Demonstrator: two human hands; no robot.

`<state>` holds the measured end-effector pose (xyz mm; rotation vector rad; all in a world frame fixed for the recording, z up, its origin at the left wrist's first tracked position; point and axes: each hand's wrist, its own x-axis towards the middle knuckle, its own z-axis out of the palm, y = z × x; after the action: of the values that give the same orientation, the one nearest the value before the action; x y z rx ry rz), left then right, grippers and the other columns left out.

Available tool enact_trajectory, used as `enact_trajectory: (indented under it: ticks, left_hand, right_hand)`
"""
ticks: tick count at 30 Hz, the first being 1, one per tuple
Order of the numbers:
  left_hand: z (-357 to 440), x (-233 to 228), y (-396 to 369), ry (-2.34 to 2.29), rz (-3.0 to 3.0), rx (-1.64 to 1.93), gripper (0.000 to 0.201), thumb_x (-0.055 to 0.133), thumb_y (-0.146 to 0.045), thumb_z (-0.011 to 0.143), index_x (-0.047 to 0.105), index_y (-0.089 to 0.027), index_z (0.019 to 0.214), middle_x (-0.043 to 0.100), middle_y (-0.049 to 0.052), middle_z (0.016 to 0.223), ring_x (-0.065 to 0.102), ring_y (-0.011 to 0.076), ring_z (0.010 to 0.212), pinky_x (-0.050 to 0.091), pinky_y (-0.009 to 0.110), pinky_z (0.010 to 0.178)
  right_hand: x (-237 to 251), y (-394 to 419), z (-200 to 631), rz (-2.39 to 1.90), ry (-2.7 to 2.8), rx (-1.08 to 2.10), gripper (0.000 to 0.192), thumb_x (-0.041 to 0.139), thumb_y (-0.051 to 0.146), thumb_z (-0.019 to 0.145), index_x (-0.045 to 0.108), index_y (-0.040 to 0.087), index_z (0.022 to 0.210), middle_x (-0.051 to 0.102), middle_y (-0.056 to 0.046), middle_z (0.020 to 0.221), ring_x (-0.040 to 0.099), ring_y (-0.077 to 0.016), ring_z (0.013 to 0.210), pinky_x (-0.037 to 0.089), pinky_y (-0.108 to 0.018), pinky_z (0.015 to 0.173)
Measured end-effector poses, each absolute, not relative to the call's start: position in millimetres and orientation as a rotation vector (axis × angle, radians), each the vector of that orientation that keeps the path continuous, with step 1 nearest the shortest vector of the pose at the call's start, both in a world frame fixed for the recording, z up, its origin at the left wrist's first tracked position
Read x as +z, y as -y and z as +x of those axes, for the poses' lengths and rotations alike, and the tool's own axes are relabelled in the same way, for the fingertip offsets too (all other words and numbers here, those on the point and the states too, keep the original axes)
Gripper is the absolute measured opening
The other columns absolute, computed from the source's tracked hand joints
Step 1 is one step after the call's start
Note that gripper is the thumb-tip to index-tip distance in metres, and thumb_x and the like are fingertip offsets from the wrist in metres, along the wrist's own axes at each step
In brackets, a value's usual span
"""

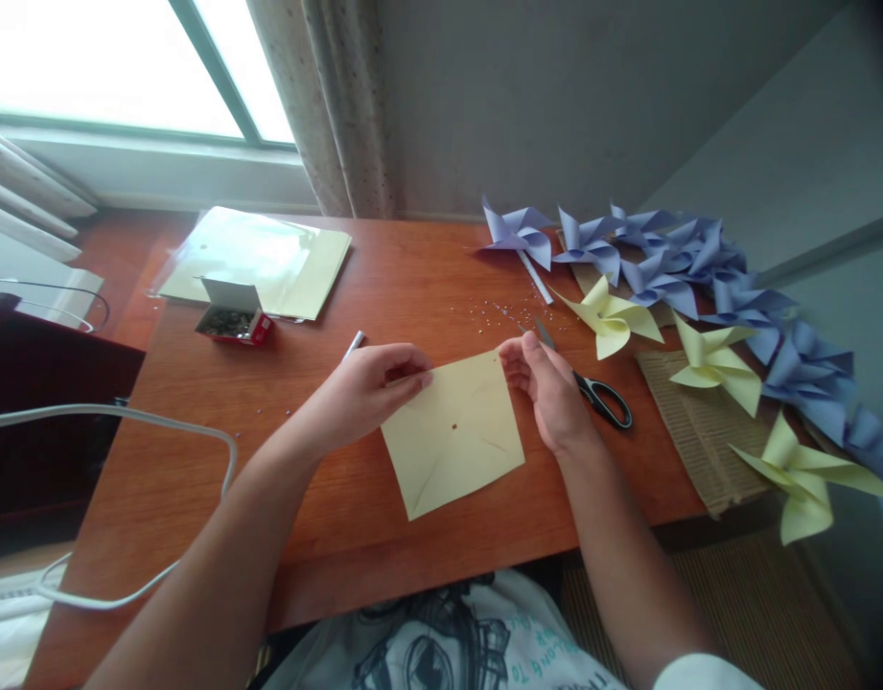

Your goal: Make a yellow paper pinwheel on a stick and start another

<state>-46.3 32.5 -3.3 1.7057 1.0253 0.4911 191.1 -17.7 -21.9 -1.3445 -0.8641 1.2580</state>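
Left hand (365, 388), centre of frame: fingers curled, tips pinching the left corner of a yellow paper square (455, 436); right hand (548, 388), just right of centre: fingers bent and closed on the square's upper corner, with something thin between them that is too small to identify. The square lies flat on the desk (412, 278), between both hands; creases run along its diagonals and a small dark dot marks its middle; no blade is folded yet, so by judgement this piece stands at an early stage. Scissors (592, 388) lie touching the back of the right hand. Finished work: a row of blue pinwheels (663, 254) and yellow pinwheels (614, 321) running from upper centre to the lower right of the frame, some resting on a ribbed mat (700, 431). Containers: a small red box (234, 321), left of centre, lid raised, holding dark small items, probably pins; behind it a clear sleeve of yellow sheets (261, 259). Tiny beads (495, 311) lie scattered above the square.
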Motion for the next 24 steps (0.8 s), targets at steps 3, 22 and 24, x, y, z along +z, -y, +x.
enact_trajectory:
  ticks: [3,22,24]
  left_hand:
    - [-45,-3,-32,-1.021,1.762,0.488,0.022,0.061,-0.037,0.09,0.067,-0.017,0.084,0.063,0.001,0.074,0.054,0.0133,0.068,0.042,0.023,0.058]
    - [-37,0,-28,-1.054,1.737,0.692,0.017,0.066,-0.029,0.086,0.072,-0.015,0.095,0.073,0.004,0.086,0.062,0.0146,0.074,0.05,0.025,0.069]
    - [-36,0,-27,-1.022,1.676,0.688,0.018,0.066,-0.03,0.086,0.071,-0.015,0.096,0.073,0.005,0.087,0.065,0.0158,0.076,0.052,0.026,0.069]
  right_hand:
    - [-20,17,195,-1.345,0.983,1.123,0.034,0.058,0.055,0.095,0.07,0.023,0.1,0.069,-0.002,0.091,0.064,-0.0153,0.084,0.048,-0.026,0.071]
    - [-15,21,179,-1.317,1.804,0.896,0.015,0.068,0.023,0.09,0.072,0.024,0.105,0.074,-0.005,0.106,0.068,-0.0208,0.1,0.053,-0.037,0.092]
    - [-16,20,173,-1.273,1.883,0.91,0.022,0.071,0.023,0.089,0.07,0.024,0.11,0.073,-0.006,0.111,0.066,-0.0219,0.107,0.051,-0.038,0.097]
